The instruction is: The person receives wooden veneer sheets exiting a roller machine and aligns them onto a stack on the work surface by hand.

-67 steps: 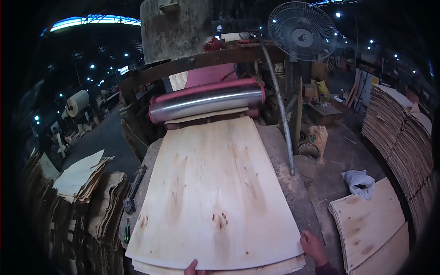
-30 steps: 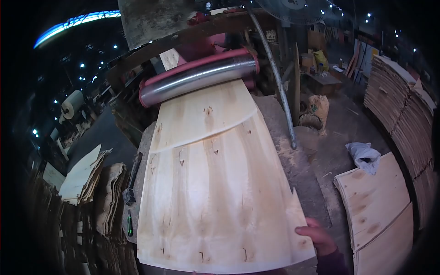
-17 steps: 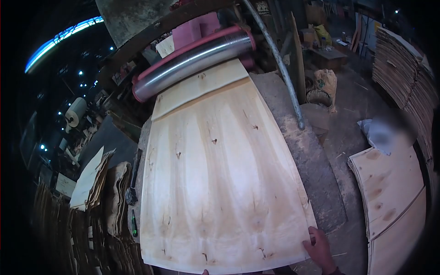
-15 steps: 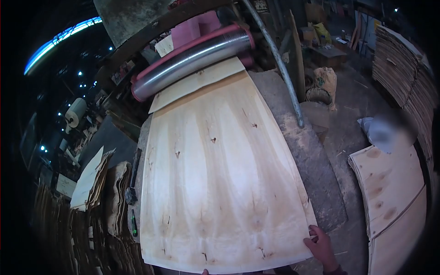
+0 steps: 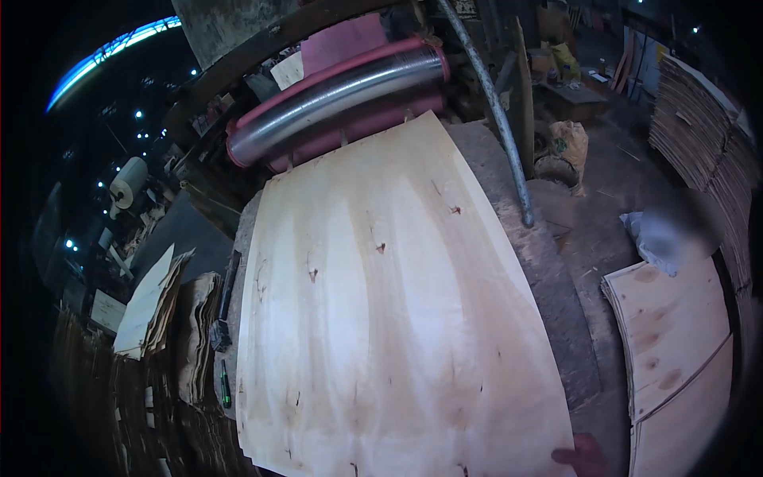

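Across the bench [image 5: 568, 350] (gritty & dusty along its rt side) lies the wood sheet [image 5: 381, 310], approx. flat, taking up most of the top. Rt of the sheet, well apart & further off, stands a tall stack of thin sheets [image 5: 695, 151]. Just beyond the sheet's far edge sits the shiny metal roller [image 5: 342, 99], w/ a pink lower roller [image 5: 373, 126] beneath it. Rt of the sheet, on the floor side, is a lower pile [image 5: 675, 342] of knotty panels; left of it, ragged-edged veneers [image 5: 147, 306]. A metal pole [image 5: 501, 119] slants past the sheet's far rt corner; a pale plastic bag [image 5: 652, 238] is by the lower pile's far end.

Progress, as I'd judge it: the sheet's laid out & roughly lined up w/ the rollers, so that part looks done. Its far edge shows just short of them, i.e. no part is btwn the rollers yet.

At the sheet's near rt corner, the right hand [image 5: 588, 455] has its thumb over the edge; fingers are blurred, so can't tell if it's gripping. Left hand's out of view, state unknown. Smallest: a green-and-black tool [image 5: 225, 385] on the bench, just left of the sheet.
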Motion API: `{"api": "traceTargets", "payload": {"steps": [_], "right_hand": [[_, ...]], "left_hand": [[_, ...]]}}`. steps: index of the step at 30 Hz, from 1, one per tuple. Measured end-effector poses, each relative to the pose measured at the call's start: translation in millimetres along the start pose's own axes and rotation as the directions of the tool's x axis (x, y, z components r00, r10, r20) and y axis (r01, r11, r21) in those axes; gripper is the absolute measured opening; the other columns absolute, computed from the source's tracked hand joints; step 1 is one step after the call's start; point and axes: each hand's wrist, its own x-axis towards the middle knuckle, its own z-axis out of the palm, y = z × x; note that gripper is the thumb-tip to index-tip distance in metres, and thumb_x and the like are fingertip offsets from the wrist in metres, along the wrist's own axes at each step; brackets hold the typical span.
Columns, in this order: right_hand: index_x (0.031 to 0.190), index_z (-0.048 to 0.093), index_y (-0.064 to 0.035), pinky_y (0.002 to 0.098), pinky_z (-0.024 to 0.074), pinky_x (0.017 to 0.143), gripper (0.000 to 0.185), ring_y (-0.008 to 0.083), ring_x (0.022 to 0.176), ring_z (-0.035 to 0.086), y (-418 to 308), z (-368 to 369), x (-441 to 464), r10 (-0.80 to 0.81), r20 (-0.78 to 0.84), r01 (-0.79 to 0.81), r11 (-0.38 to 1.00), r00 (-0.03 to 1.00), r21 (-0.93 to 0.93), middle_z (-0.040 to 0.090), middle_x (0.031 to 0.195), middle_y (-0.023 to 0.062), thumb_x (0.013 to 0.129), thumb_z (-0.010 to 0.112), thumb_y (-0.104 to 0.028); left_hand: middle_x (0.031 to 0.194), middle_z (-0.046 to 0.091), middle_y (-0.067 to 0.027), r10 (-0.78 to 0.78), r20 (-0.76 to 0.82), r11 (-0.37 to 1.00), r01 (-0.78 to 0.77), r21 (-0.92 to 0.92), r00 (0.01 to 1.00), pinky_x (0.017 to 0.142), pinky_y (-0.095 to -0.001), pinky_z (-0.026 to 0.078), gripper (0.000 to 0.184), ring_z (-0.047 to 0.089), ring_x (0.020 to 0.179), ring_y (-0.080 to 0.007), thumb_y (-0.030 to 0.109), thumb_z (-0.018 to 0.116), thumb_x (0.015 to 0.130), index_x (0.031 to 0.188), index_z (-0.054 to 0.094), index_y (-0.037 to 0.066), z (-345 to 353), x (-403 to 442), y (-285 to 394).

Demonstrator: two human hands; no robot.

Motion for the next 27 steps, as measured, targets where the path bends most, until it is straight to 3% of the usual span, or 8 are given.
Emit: {"api": "traceTargets", "payload": {"steps": [2,4,7,10,13,16,25,27], "right_hand": [[0.121,0.061,0.0036,0.0312,0.0490,0.087,0.034,0.0138,0.097,0.062,-10.9,0.6,31.7,-0.056,-0.078,0.060,0.997,0.995,0.053,0.068,0.108,0.0074,0.091,0.060,-0.012],[0.122,0.060,0.0041,0.0345,0.0485,0.088,0.037,0.0143,0.100,0.062,-29.7,11.1,66.0,-0.085,-0.170,0.093,0.995,0.982,0.037,0.068,0.109,0.0089,0.091,0.059,-0.016],[0.121,0.060,0.0032,0.0322,0.0492,0.086,0.035,0.0132,0.097,0.062,-42.1,26.1,88.9,-0.348,-0.248,0.210,0.867,0.904,-0.452,0.068,0.108,0.0072,0.090,0.060,-0.014],[0.124,0.059,0.0020,0.0287,0.0490,0.085,0.038,0.0113,0.096,0.062,1.7,27.4,97.0,-0.746,-0.148,0.141,0.309,0.649,-0.940,0.067,0.109,0.0059,0.090,0.061,-0.014],[0.121,0.058,0.0037,0.0297,0.0507,0.083,0.045,0.0141,0.090,0.065,33.6,24.6,94.5,-0.837,0.138,0.022,-0.149,0.529,-0.989,0.069,0.100,0.0086,0.084,0.068,-0.020],[0.131,0.052,0.0016,0.0446,0.0456,0.096,0.047,0.0429,0.115,0.055,46.9,26.5,83.2,-0.734,-0.138,0.075,0.249,0.665,-0.966,0.058,0.123,0.0261,0.086,0.060,-0.014],[0.129,0.054,0.0027,0.0436,0.0453,0.097,0.048,0.0407,0.115,0.057,3.9,34.3,57.5,-0.496,-0.323,-0.063,0.471,0.806,-0.880,0.060,0.122,0.0266,0.088,0.060,-0.021],[0.124,0.058,0.0032,0.0342,0.0480,0.090,0.045,0.0234,0.101,0.062,15.3,16.9,62.5,-0.342,-0.314,0.003,0.680,0.886,-0.733,0.066,0.110,0.0144,0.085,0.065,-0.019]], "left_hand": [[0.117,0.065,-0.0079,0.040,0.193,0.998,-0.032,-0.049,0.980,0.079,-0.0263,0.055,0.041,0.064,0.098,-0.0164,0.032,0.048,0.102,0.132,0.052,0.005,-2.2,26.9,5.5],[0.119,0.064,-0.0084,0.026,0.374,0.989,0.031,-0.146,0.927,0.082,-0.0290,0.055,0.038,0.064,0.100,-0.0175,0.030,0.047,0.102,0.131,0.052,0.005,-6.1,69.8,25.7],[0.113,0.065,-0.0091,-0.024,0.508,0.985,0.108,-0.137,0.861,0.076,-0.0327,0.056,0.033,0.064,0.096,-0.0224,0.031,0.047,0.102,0.124,0.054,0.007,14.1,123.6,65.5],[0.091,0.066,-0.0049,0.069,0.282,0.991,-0.034,-0.127,0.957,0.057,-0.0253,0.054,0.027,0.062,0.074,-0.0162,0.035,0.051,0.100,0.109,0.059,0.010,88.5,138.0,95.9],[0.082,0.064,-0.0032,0.201,0.271,0.975,-0.167,-0.144,0.941,0.054,-0.0253,0.050,0.018,0.059,0.066,-0.0147,0.027,0.052,0.101,0.100,0.058,0.010,128.3,175.0,126.7],[0.084,0.065,-0.0050,0.237,0.371,0.969,-0.194,-0.150,0.898,0.055,-0.0257,0.051,0.017,0.063,0.070,-0.0171,0.024,0.053,0.100,0.098,0.058,0.008,157.0,223.3,168.6],[0.108,0.066,-0.0074,0.213,0.350,0.897,-0.325,0.300,0.912,0.078,-0.0362,0.054,0.022,0.064,0.097,-0.0217,0.019,0.051,0.096,0.114,0.057,0.008,180.8,211.2,122.7],[0.103,0.068,-0.0065,0.138,0.313,0.902,-0.250,0.352,0.940,0.082,-0.0380,0.055,0.022,0.066,0.097,-0.0224,0.020,0.049,0.097,0.111,0.059,0.007,141.0,178.9,90.3]]}}
